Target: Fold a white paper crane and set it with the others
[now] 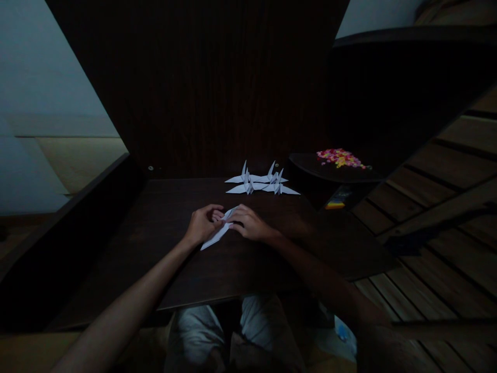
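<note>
A folded piece of white paper, long and pointed at its near end, lies slantwise low over the dark desk between my hands. My left hand grips its left edge, with the thumb on the paper and the fingers curled. From the right, my right hand pinches the upper part between thumb and fingers. The fingers cover part of the folds. Just beyond my hands, several white folded paper cranes stand in two close rows, wings spread and pointed ends up.
A dark wooden desk has a raised board at the left and a tall back panel. On a small shelf at the right lies a heap of small pink, yellow and red pieces. Below it sits a dark item with a yellow edge.
</note>
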Demonstrator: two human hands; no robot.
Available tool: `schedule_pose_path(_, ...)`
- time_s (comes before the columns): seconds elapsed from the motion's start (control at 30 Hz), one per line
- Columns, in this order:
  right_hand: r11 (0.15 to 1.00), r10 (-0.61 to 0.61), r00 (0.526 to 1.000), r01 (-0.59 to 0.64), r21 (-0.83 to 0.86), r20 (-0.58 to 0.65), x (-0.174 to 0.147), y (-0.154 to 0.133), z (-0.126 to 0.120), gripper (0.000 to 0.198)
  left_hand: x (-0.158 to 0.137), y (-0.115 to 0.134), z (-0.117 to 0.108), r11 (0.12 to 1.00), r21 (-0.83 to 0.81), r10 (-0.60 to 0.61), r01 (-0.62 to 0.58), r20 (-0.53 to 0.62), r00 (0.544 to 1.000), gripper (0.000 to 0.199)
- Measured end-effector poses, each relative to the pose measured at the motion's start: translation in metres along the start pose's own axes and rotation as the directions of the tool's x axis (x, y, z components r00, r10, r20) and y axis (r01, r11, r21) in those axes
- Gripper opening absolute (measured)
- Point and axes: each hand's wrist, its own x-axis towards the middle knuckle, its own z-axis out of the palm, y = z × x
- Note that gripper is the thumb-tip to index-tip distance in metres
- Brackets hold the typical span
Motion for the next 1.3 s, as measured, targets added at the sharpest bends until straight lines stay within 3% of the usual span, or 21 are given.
schedule_pose_path(0.17,0.993,0.114,0.993,-0.114,0.017,-0.02,-0.001,0.0,0.001,0.034,-0.007,0.014,0.0,0.981,0.174,0.068,-0.082,0.081,0.994,0.032)
schedule_pose_path(0.33,0.996,0.073,0.997,-0.074,-0.047,-0.014,-0.002,0.0,-0.002,0.023,-0.011,0.021,-0.005,0.934,0.327,0.107,-0.146,0.134,0.985,0.04)
schedule_pose_path(0.47,0.99,0.021,0.999,-0.018,-0.139,0.025,-0.002,-0.001,-0.007,0.014,-0.01,0.018,-0.007,0.874,0.395,0.194,-0.282,0.247,0.949,0.041)
schedule_pose_path(0.63,0.988,0.005,0.999,0.001,-0.155,0.034,-0.002,-0.004,-0.011,0.015,-0.011,0.017,-0.011,0.802,0.441,0.262,-0.402,0.345,0.901,0.031)
schedule_pose_path(0.8,0.988,0.026,0.999,-0.022,-0.152,0.023,-0.003,-0.002,-0.009,0.02,-0.014,0.019,-0.015,0.772,0.433,0.319,-0.466,0.37,0.872,0.033)
schedule_pose_path(1.03,0.985,-0.006,1.0,0.002,-0.171,-0.028,-0.001,-0.002,-0.007,0.018,-0.014,0.019,-0.015,0.786,0.407,0.347,-0.466,0.334,0.876,0.035)
schedule_pose_path(1.2,0.99,0.014,0.996,-0.027,-0.136,-0.09,0.0,-0.005,-0.009,0.023,-0.012,0.024,-0.016,0.823,0.383,0.336,-0.42,0.268,0.903,0.031)
schedule_pose_path(1.3,0.988,0.023,0.991,-0.043,-0.149,-0.134,0.0,-0.006,-0.01,0.025,-0.01,0.03,-0.019,0.887,0.326,0.269,-0.326,0.208,0.94,0.028)
